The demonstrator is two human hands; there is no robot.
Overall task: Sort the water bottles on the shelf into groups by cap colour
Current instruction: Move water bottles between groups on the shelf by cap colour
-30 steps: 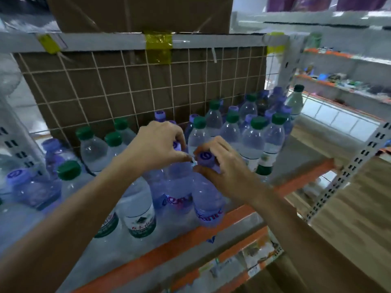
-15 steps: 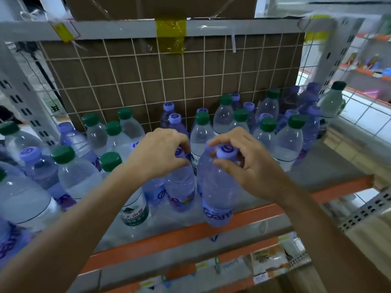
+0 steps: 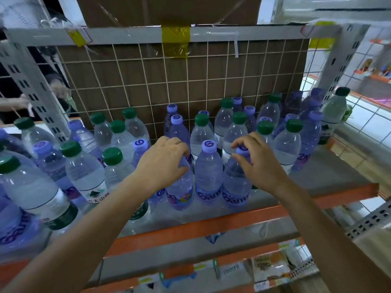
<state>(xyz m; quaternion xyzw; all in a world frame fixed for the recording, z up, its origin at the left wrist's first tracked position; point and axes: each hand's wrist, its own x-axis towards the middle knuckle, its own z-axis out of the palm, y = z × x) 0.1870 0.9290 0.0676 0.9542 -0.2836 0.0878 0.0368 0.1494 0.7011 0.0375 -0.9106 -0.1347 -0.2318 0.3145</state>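
Observation:
Several water bottles stand on the grey shelf [image 3: 330, 176], some with green caps, some with purple caps. At the front middle three purple-cap bottles stand in a row. My left hand [image 3: 163, 163] grips the top of the left one [image 3: 179, 191], hiding its cap. The middle purple-cap bottle [image 3: 208, 172] stands free between my hands. My right hand [image 3: 258, 159] pinches the neck and cap of the right one [image 3: 234, 182]. Green-cap bottles [image 3: 84, 172] cluster at the left, mixed with purple ones; behind my hands a mixed group [image 3: 239, 127] reaches to the wire grid.
A wire grid with brown cardboard [image 3: 179, 85] backs the shelf. White uprights [image 3: 31, 81] flank it and a beam with yellow tape [image 3: 175, 37] runs overhead. The orange shelf edge [image 3: 211, 227] is in front, with goods on a lower shelf [image 3: 270, 269]. Bare shelf lies at the right front.
The bottle in my right hand has moved right and now stands on the shelf beside another purple-cap bottle. My left hand stays on its bottle. The view has shifted left.

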